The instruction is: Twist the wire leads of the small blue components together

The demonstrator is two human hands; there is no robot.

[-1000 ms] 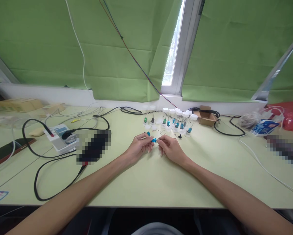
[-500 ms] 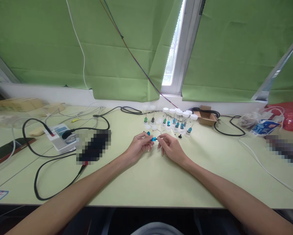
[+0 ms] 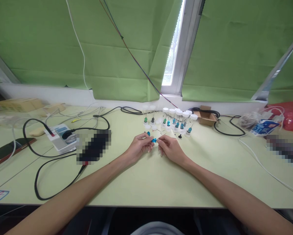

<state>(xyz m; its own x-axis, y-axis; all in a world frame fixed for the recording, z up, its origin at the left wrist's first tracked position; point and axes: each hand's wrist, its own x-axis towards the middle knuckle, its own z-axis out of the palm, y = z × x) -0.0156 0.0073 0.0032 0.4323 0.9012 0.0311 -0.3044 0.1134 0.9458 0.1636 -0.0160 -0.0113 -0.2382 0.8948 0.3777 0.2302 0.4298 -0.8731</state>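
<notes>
My left hand is closed, its thumb and forefinger pinching a small shiny blue part. A thin pale rod lies along that hand's fingers. The fingertips of my right hand are pressed together at the right end of the blue part; whatever they hold is too small to tell. Another blue piece shows just behind my left fingers. Beyond my hands stand several clear tubes with white caps, each with a small green, blue or dark piece inside. A small black part lies right of my right hand.
A small open cardboard box sits behind the tubes at the right. On the left are a white power strip with black cables, a phone-like dark slab and yellowish boxes. A blue-and-white packet lies far right.
The blue part has turned slightly between my fingers. The dark bit seen at its right end before is no longer distinct. Both hands have stayed in nearly the same place.
</notes>
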